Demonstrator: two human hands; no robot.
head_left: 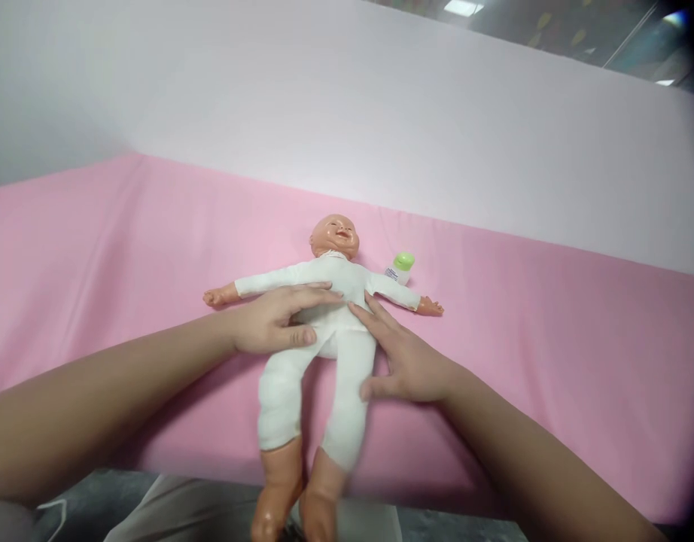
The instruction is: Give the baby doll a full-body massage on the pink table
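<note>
A baby doll (347, 282) with a white cloth body lies on its back, arms spread wide. Its lower legs hang past the near edge of the pink-covered table. My left hand (273, 320) rests across the doll's belly and hip, fingers stretched out. On the other side, my right hand (406, 361) lies along the doll's side, fingertips on the belly and thumb by the thigh, fingers apart. Neither hand grips anything. Just beyond the doll's arm on the right stands a small white bottle (400, 269) with a green cap.
Pink cloth (550, 339) covers the table, with soft folds on both sides. A white wall or panel (324, 98) rises behind it. Below the near edge, my legs (194, 508) show.
</note>
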